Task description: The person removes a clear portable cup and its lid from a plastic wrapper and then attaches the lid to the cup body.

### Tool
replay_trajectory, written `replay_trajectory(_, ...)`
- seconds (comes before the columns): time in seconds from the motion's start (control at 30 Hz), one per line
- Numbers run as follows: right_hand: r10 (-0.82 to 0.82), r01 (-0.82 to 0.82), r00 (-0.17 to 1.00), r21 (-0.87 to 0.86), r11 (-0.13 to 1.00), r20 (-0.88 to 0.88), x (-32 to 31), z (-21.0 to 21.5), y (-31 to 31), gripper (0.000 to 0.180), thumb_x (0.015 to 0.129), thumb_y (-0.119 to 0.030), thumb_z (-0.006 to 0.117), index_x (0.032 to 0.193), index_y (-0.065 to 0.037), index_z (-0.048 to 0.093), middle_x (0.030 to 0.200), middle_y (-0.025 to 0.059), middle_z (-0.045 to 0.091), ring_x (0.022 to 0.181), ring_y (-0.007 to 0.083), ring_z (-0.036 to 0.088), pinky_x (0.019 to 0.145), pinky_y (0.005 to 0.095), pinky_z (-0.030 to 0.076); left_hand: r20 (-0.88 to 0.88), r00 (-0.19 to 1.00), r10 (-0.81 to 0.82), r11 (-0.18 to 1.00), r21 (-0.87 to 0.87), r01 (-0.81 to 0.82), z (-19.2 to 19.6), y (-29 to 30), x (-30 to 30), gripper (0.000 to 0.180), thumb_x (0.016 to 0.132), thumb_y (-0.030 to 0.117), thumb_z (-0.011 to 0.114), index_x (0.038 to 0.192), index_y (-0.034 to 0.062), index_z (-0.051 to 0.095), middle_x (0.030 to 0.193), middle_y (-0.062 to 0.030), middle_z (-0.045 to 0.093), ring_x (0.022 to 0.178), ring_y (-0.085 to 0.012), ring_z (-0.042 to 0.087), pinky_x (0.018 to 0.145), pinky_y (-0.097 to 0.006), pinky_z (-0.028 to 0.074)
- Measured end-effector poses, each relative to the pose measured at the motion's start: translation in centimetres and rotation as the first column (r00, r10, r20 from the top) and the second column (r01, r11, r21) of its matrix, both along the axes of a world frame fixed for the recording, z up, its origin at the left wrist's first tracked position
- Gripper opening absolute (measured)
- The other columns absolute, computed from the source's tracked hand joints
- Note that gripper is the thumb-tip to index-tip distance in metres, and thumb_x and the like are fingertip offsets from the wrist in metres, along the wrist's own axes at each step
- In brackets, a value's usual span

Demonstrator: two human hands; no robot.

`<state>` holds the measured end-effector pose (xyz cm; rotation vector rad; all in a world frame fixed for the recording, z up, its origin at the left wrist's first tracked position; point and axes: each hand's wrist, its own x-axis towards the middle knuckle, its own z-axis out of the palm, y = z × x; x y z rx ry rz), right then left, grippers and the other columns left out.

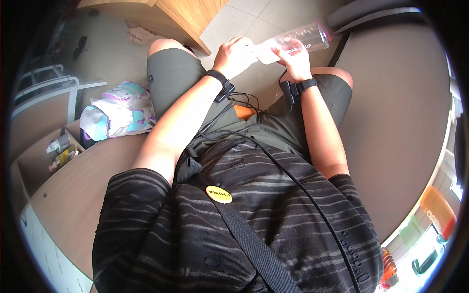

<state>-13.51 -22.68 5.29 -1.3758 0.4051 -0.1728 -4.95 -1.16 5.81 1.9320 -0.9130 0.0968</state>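
A clear plastic bottle (312, 39) with printed markings and a pink end lies nearly sideways in front of my knees, its pink end tilted up to the right. My right hand (295, 59) is wrapped round its body, with the thumb across the near side. At the bottle's left end my left hand (234, 57) is closed, fingers bunched together. Bright glare there hides whether they grip the neck, a cap or something else. Each wrist wears a black strap with a small dark box.
A wooden cabinet (166, 19) stands ahead on the tiled floor. To the left are a white, purple and teal bag (122, 115), a metal frame (73, 93) and an open drawer (41, 151) with small items. Black cables (273, 151) cross my lap. A brown surface (391, 122) extends right.
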Motion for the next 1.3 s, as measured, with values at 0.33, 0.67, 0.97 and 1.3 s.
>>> replay_trajectory(0.33, -0.050, 0.050, 0.999, 0.011, 0.999, -0.008, 0.0, 0.1, 0.3, 0.063, 0.077, -0.016, 0.094, 0.123, 0.004, 0.056, 0.104, 0.0139, 0.071, 0.091, 0.0203, 0.073, 0.076, 0.0323, 0.064, 0.000, 0.999, -0.052, 0.999, 0.005, 0.052, -0.5, -0.3, -0.2, 0.009, 0.090, 0.009, 0.071, 0.099, 0.0074, 0.068, 0.090, -0.0090, 0.067, 0.073, -0.0291, 0.066, 0.068, -0.037, 0.056)
replay_trajectory(0.67, -0.065, 0.064, 0.998, -0.072, 0.995, -0.007, 0.1, -0.5, -0.1, 0.069, 0.076, -0.023, 0.095, 0.124, 0.007, 0.055, 0.101, 0.0136, 0.071, 0.090, 0.0185, 0.072, 0.075, 0.0301, 0.062, 0.038, 0.995, -0.097, 0.995, -0.013, 0.098, 0.8, -0.5, -0.8, 0.014, 0.086, 0.010, 0.078, 0.098, 0.0080, 0.071, 0.088, -0.0076, 0.067, 0.076, -0.0273, 0.069, 0.069, -0.037, 0.056)
replay_trajectory(0.97, -0.037, 0.048, 0.997, -0.192, 0.980, 0.061, 0.2, -1.3, 0.0, 0.071, 0.075, -0.029, 0.095, 0.122, 0.008, 0.057, 0.104, 0.0151, 0.073, 0.093, 0.0173, 0.073, 0.083, 0.0292, 0.061, 0.046, 0.998, -0.043, 0.998, -0.039, 0.045, -0.9, -0.5, 0.3, 0.011, 0.087, 0.008, 0.076, 0.096, 0.0049, 0.071, 0.088, -0.0099, 0.071, 0.078, -0.0269, 0.070, 0.071, -0.035, 0.056)
replay_trajectory(1.3, -0.008, 0.005, 0.999, -0.062, 0.998, -0.053, 0.0, 0.2, 0.2, 0.062, 0.080, -0.005, 0.089, 0.129, 0.003, 0.052, 0.118, 0.0173, 0.067, 0.106, 0.0273, 0.071, 0.087, 0.0397, 0.063, -0.103, 0.994, 0.026, 0.999, -0.037, -0.030, 0.0, -0.5, -0.1, 0.012, 0.085, 0.009, 0.076, 0.092, 0.0059, 0.067, 0.086, -0.0108, 0.070, 0.078, -0.0302, 0.071, 0.071, -0.038, 0.057)
